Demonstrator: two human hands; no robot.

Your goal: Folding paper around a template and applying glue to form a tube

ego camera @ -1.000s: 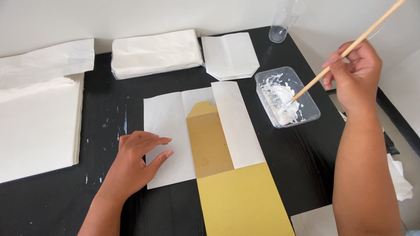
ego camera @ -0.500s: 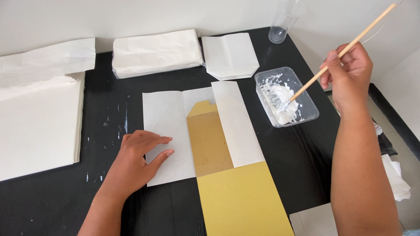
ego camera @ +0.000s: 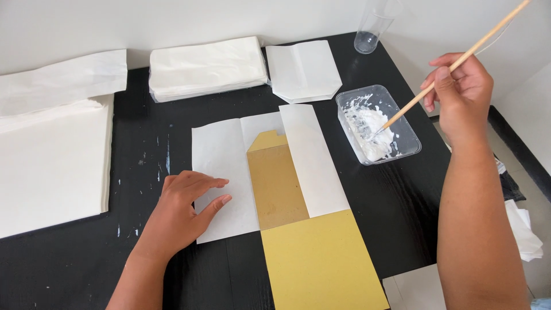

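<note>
Now the left hand (ego camera: 183,209) lies flat and open on the left flap of the white sheet (ego camera: 221,178), fingers spread and pressing it down on the black table (ego camera: 143,143); it grips nothing. On the sheet a gold card (ego camera: 278,183) lies in the middle, with a white strip (ego camera: 313,161) folded beside it at 3 o'clock. The card reaches down to a wider gold part (ego camera: 321,264) at 6 o'clock. The right hand (ego camera: 459,95) is at 2 o'clock from the sheet and is closed around a thin wooden stick (ego camera: 447,72). The stick's lower tip touches the white paste in a clear tray (ego camera: 379,123). A clear cup (ego camera: 370,28) stands at 12 o'clock from the tray. White paper stacks (ego camera: 206,69) lie along the far edge and at 9 o'clock.
</note>
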